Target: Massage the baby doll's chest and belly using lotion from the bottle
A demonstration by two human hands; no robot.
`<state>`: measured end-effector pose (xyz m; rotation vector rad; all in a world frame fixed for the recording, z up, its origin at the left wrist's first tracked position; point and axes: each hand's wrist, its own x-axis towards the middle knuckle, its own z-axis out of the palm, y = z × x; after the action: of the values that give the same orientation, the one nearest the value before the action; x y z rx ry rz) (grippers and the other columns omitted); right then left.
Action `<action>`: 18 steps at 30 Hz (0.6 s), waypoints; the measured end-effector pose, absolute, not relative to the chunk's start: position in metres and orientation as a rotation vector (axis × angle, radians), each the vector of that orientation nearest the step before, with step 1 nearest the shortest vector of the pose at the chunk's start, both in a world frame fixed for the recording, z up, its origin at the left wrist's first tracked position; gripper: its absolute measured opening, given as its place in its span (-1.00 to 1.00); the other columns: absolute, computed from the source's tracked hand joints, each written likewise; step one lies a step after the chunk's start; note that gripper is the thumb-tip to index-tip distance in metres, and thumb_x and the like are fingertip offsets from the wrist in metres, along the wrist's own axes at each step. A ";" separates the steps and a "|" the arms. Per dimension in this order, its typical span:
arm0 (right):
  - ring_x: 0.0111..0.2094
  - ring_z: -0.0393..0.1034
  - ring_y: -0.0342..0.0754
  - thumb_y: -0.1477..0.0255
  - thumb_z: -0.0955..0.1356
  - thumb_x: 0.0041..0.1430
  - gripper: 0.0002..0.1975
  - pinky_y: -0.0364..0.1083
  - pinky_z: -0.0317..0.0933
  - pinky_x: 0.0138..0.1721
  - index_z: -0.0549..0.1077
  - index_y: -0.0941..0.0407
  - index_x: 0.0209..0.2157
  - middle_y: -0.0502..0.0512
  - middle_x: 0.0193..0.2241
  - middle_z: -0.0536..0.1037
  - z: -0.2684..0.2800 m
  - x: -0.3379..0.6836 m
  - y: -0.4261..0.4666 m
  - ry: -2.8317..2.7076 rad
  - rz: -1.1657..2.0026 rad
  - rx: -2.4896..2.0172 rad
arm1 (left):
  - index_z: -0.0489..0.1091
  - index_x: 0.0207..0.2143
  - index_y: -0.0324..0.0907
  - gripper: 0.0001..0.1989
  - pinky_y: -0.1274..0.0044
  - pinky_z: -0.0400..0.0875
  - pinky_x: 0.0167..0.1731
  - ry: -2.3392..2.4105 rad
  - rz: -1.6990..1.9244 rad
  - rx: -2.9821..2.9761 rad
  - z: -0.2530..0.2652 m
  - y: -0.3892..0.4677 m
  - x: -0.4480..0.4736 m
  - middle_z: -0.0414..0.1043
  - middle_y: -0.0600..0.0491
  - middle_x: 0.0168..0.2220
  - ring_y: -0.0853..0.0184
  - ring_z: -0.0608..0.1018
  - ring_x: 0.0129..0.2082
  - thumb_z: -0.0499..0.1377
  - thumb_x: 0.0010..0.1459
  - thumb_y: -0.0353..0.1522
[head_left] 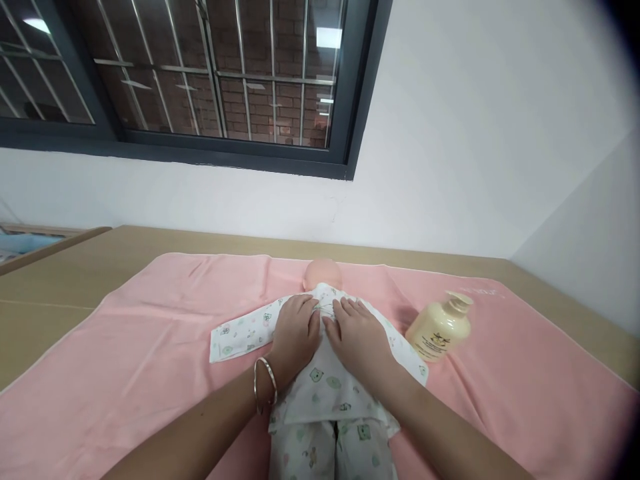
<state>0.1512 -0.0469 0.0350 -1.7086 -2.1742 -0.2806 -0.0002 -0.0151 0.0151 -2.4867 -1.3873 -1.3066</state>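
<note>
A baby doll (323, 274) lies stretched out with its head away from me, dressed in a white printed shirt (325, 383) and matching trousers (305, 450). Flat on the left side of the shirt's upper part rests my left hand (297, 328), fingers extended, a silver bangle at its wrist. My right hand (359, 337) lies opposite, fingers also stretched out over the cloth. Thin strings or creases (326, 307) show between the two hands; which they are I cannot tell. One sleeve (245, 335) spreads to the left, and the other is partly covered by my right arm.
Right of the doll, a pale yellow pump bottle (440, 328) stands tilted in view on the pink blanket (165, 333). The blanket covers much of a wooden surface (55, 287). A white wall (450, 133) and a dark-framed barred window (240, 150) are behind.
</note>
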 end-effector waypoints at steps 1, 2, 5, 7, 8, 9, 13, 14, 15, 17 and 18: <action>0.12 0.19 0.12 0.26 0.14 0.39 -0.59 0.07 0.02 0.18 0.37 0.18 0.08 0.21 0.07 0.38 0.035 0.154 -0.045 -2.147 -0.244 -1.726 | 0.35 -0.17 -0.20 -0.79 0.30 0.35 -0.05 -1.404 -1.302 -2.483 0.016 -0.015 0.000 0.41 -0.07 -0.14 0.21 0.42 -0.11 -0.04 0.24 -0.44; 0.13 0.18 0.13 0.23 0.14 0.39 -0.59 0.07 0.05 0.16 0.37 0.16 0.08 0.18 0.07 0.37 0.034 0.156 -0.041 -2.115 -0.203 -1.752 | 0.34 -0.14 -0.20 -0.79 0.30 0.35 -0.05 -1.429 -1.294 -2.475 0.016 -0.015 0.000 0.41 -0.07 -0.13 0.20 0.42 -0.10 -0.03 0.23 -0.42; 0.18 0.11 0.17 0.18 0.15 0.37 -0.51 0.11 0.04 0.17 0.30 0.20 0.14 0.20 0.13 0.31 0.030 0.165 -0.028 -2.082 -0.109 -1.777 | 0.29 -0.02 -0.24 -0.71 0.22 0.31 0.01 -1.490 -1.233 -2.449 0.014 -0.011 0.000 0.39 -0.12 -0.05 0.12 0.40 -0.03 0.01 0.21 -0.37; 0.21 0.06 0.16 0.19 0.14 0.37 -0.47 0.12 -0.03 0.21 0.24 0.26 0.19 0.24 0.16 0.26 0.027 0.169 -0.020 -2.126 -0.083 -1.728 | 0.27 0.03 -0.27 -0.65 0.15 0.24 0.09 -1.477 -1.186 -2.456 0.010 -0.007 0.000 0.37 -0.15 0.02 0.08 0.37 0.05 0.01 0.22 -0.35; 0.22 0.04 0.15 0.21 0.13 0.38 -0.47 0.13 -0.06 0.22 0.22 0.28 0.20 0.25 0.17 0.24 0.025 0.171 -0.018 -2.150 -0.081 -1.700 | 0.26 0.05 -0.27 -0.64 0.14 0.20 0.12 -1.459 -1.172 -2.466 0.009 -0.006 0.000 0.36 -0.16 0.05 0.07 0.35 0.08 0.00 0.22 -0.34; 0.22 0.03 0.15 0.22 0.12 0.39 -0.48 0.15 -0.07 0.23 0.20 0.28 0.21 0.25 0.18 0.22 0.024 0.171 -0.016 -2.172 -0.083 -1.674 | 0.26 0.06 -0.27 -0.64 0.14 0.19 0.13 -1.439 -1.166 -2.477 0.007 -0.005 0.000 0.35 -0.16 0.06 0.08 0.34 0.10 -0.01 0.23 -0.35; 0.22 0.05 0.10 0.31 0.11 0.41 -0.54 0.14 -0.12 0.25 0.22 0.23 0.21 0.20 0.17 0.25 0.026 0.168 -0.021 -2.229 -0.150 -1.573 | 0.29 0.03 -0.26 -0.68 0.23 0.27 0.10 -1.337 -1.206 -2.510 0.007 -0.006 -0.002 0.38 -0.13 0.03 0.16 0.38 0.06 -0.04 0.25 -0.38; 0.20 0.08 0.08 0.33 0.11 0.41 -0.56 0.12 -0.12 0.25 0.24 0.24 0.20 0.21 0.15 0.28 0.028 0.165 -0.025 -2.232 -0.184 -1.571 | 0.31 0.00 -0.26 -0.69 0.26 0.29 0.08 -1.306 -1.228 -2.508 0.008 -0.007 -0.002 0.39 -0.13 0.01 0.18 0.39 0.04 -0.04 0.25 -0.40; 0.17 0.13 0.08 0.35 0.11 0.40 -0.57 0.10 -0.11 0.25 0.27 0.25 0.17 0.23 0.12 0.32 0.030 0.163 -0.029 -2.226 -0.223 -1.585 | 0.32 -0.03 -0.27 -0.71 0.28 0.31 0.06 -1.284 -1.248 -2.500 0.009 -0.008 -0.001 0.40 -0.13 -0.02 0.19 0.40 0.01 -0.03 0.25 -0.41; 0.12 0.20 0.09 0.37 0.11 0.40 -0.58 0.08 -0.05 0.22 0.33 0.27 0.12 0.27 0.05 0.38 0.033 0.158 -0.038 -2.201 -0.288 -1.641 | 0.36 -0.09 -0.25 -0.75 0.29 0.33 0.02 -1.275 -1.276 -2.473 0.013 -0.012 -0.001 0.43 -0.11 -0.08 0.19 0.42 -0.04 -0.01 0.24 -0.42; 0.10 0.22 0.09 0.37 0.10 0.40 -0.59 0.07 -0.01 0.20 0.35 0.27 0.10 0.27 0.04 0.39 0.035 0.156 -0.042 -2.187 -0.303 -1.668 | 0.37 -0.12 -0.24 -0.77 0.29 0.35 -0.01 -1.286 -1.282 -2.460 0.015 -0.013 -0.001 0.43 -0.10 -0.10 0.19 0.42 -0.07 0.00 0.23 -0.41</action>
<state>0.1560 -0.0416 0.0350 -1.6680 -2.1867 -0.3034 -0.0007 -0.0130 0.0151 -2.4596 -1.2861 -1.2824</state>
